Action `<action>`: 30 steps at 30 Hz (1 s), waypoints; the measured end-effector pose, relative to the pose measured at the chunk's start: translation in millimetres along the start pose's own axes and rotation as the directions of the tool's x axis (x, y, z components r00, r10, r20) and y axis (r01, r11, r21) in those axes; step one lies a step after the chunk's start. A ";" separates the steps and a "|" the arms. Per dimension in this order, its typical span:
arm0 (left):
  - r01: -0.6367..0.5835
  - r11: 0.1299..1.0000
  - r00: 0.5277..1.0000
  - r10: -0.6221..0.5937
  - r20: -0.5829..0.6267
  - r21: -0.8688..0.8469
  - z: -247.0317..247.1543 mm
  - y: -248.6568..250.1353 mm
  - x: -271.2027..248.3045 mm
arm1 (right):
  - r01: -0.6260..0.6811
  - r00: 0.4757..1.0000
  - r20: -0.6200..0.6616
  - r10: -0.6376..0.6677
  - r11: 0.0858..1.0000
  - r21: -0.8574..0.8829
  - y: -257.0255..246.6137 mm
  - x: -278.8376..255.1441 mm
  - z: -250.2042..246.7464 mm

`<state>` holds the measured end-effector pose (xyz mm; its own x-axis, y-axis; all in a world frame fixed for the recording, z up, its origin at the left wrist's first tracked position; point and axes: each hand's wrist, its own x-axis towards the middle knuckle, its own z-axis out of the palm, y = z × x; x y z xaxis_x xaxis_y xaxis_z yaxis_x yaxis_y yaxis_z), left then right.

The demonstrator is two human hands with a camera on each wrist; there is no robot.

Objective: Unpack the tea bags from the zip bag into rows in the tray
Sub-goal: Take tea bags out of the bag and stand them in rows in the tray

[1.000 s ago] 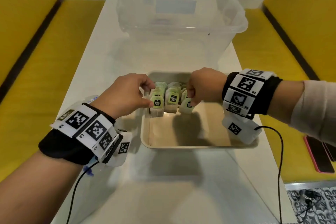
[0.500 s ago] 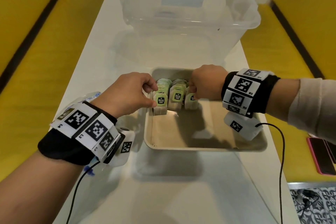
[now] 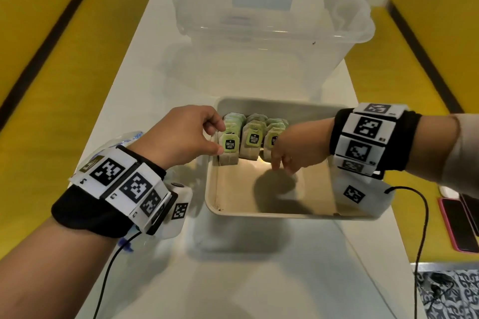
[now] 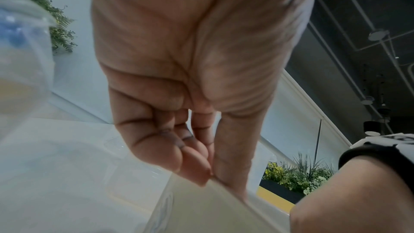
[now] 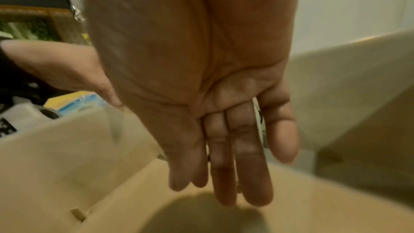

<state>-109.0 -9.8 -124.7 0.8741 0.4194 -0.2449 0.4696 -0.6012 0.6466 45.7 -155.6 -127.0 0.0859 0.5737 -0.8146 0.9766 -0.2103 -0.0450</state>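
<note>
A beige tray (image 3: 259,212) sits on the white table. Tea bags (image 3: 252,140) with green tags stand in three short rows at its far left end. My left hand (image 3: 219,138) is at the tray's left wall; the left wrist view shows curled fingers outside and the thumb inside, pinching that wall (image 4: 212,210). The thumb tip is beside the front left bag. My right hand (image 3: 282,166) hangs in the tray in front of the right row with straight fingers (image 5: 253,174), holding nothing. The clear zip bag (image 3: 129,137) lies under my left wrist.
A big clear plastic bin (image 3: 259,33) stands just beyond the tray. Yellow benches flank the table. Phones (image 3: 458,223) lie on the right bench. A black cable (image 3: 422,215) hangs from my right wrist. The tray's near half (image 5: 313,210) holds no bags.
My right hand let go of the tea bag it held at the front of the right row, opened and drew back toward me. The left hand stayed at the tray's left wall.
</note>
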 end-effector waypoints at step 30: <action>0.179 0.974 0.945 -0.130 -0.299 0.140 -65.8 -33.3 -66.5 | 0.148 0.828 -0.561 -0.007 0.967 0.206 -67.7 -40.6 -55.9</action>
<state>-190.9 27.0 -82.5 0.7282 0.6780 -0.1001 0.6307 -0.6058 0.4849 -12.9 -120.4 -58.5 0.1749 0.9205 -0.3493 0.9169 -0.2815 -0.2830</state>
